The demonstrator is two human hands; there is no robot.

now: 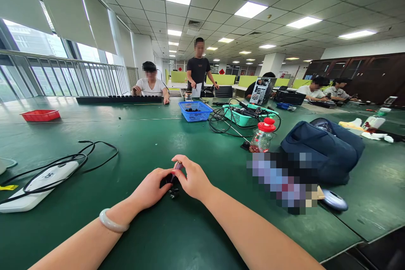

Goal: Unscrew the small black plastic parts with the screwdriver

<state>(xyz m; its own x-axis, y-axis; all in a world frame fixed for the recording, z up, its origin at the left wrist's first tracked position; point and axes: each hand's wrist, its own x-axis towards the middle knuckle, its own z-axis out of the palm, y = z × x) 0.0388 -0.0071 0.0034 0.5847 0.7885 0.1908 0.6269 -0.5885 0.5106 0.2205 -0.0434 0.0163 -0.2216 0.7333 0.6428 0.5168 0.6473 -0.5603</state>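
Both my hands meet over the green table (pixel 177 232) near its front. My left hand (pixel 152 187), with a pale bangle on the wrist, is closed around a small black part (pixel 172 192) that rests on the table. My right hand (pixel 193 179) pinches a slim purple-tipped tool (pixel 177 165) and points it down at the black part. The tool's lower end is hidden by my fingers.
A white power strip (pixel 38 187) with black cables lies at left; a red tray (pixel 40 114) sits far left. A blue basket (pixel 195 111), a teal basket (pixel 245 116), a red-lidded jar (pixel 262 136) and a dark bag (pixel 322 145) stand ahead and right. Several people sit or stand beyond.
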